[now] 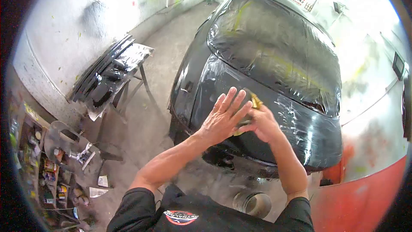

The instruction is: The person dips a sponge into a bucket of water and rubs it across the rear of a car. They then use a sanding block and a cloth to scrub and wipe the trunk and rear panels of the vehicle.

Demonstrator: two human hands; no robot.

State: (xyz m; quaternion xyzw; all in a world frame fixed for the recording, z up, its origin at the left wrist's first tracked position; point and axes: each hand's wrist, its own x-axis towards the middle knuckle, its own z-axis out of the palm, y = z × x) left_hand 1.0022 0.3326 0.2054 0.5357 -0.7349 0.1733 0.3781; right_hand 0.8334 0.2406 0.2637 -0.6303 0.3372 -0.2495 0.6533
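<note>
A dark car stands in front of me, its glossy end panel below my hands. My left hand is held up over this panel, fingers stretched out and apart, with nothing in it. Right beside it, my right hand is closed around a crumpled yellow cloth. The cloth sticks out past the fingers, and a bit of it shows below them too. Partly hidden by my hands is the middle of the panel. Above it, clear plastic film covers the car's window.
Dark painted parts lie on a stand at the left. A stool with a spray gun on it stands near a shelf of cans. Close to my feet is a round bucket. A red-and-white wall runs along the right.
</note>
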